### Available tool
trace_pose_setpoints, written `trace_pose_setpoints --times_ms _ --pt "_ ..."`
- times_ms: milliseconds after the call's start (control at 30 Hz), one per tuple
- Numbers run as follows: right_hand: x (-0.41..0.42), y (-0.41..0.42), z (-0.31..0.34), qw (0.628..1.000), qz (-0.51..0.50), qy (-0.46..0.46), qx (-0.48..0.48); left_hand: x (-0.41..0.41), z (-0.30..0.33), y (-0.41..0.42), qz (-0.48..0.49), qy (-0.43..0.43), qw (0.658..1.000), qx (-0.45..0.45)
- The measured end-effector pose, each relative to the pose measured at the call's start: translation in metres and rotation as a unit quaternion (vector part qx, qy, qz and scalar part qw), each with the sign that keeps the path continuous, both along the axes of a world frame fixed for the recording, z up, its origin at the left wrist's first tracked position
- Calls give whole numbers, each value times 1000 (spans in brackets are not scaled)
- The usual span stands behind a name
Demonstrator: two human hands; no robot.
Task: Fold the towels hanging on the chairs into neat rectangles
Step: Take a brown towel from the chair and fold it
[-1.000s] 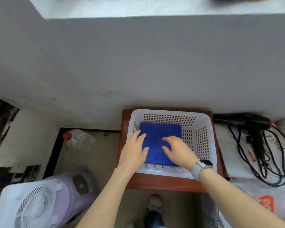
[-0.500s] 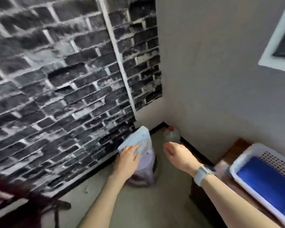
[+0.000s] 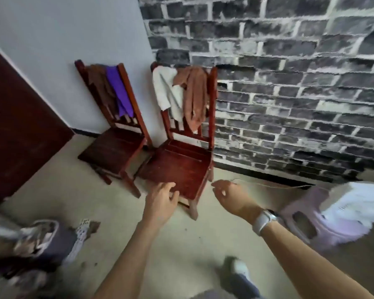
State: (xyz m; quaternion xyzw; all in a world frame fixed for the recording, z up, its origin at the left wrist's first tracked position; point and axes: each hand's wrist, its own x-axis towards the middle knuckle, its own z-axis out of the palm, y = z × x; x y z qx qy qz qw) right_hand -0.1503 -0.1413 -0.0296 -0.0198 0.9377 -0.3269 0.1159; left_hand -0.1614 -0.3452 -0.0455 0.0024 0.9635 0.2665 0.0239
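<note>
Two red-brown wooden chairs stand against the wall. The left chair [image 3: 115,147] carries a purple towel [image 3: 118,91] and a dark brown towel [image 3: 97,83] over its backrest. On the right chair [image 3: 181,165] hang a white towel [image 3: 166,91] and an orange-brown towel [image 3: 194,96]. My left hand [image 3: 161,201] hovers in front of the right chair's seat edge, fingers loosely spread, holding nothing. My right hand [image 3: 231,195], with a watch on the wrist, is to the right of that seat, fingers relaxed and empty.
A dark brick-pattern wall [image 3: 289,83] runs behind the right chair. A dark wooden door [image 3: 15,130] is at the left. A lilac stool with a white fan [image 3: 333,214] sits at right. Shoes [image 3: 48,236] lie on the floor at left. A thin cord [image 3: 268,184] trails along the floor.
The view swung from the basket holding the folded blue towel, past the corner, to the two chairs. Both hands left the basket and now hover empty near the right chair.
</note>
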Motion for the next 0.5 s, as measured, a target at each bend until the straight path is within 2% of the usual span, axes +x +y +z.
trace_pose_setpoints --times_ms 267,500 --pt "-119 -160 -31 985 163 -47 -32 -41 -29 -143 156 -56 986 13" --pt "-267 -258 -47 976 203 -65 -48 -180 -24 -224 193 -35 980 29"
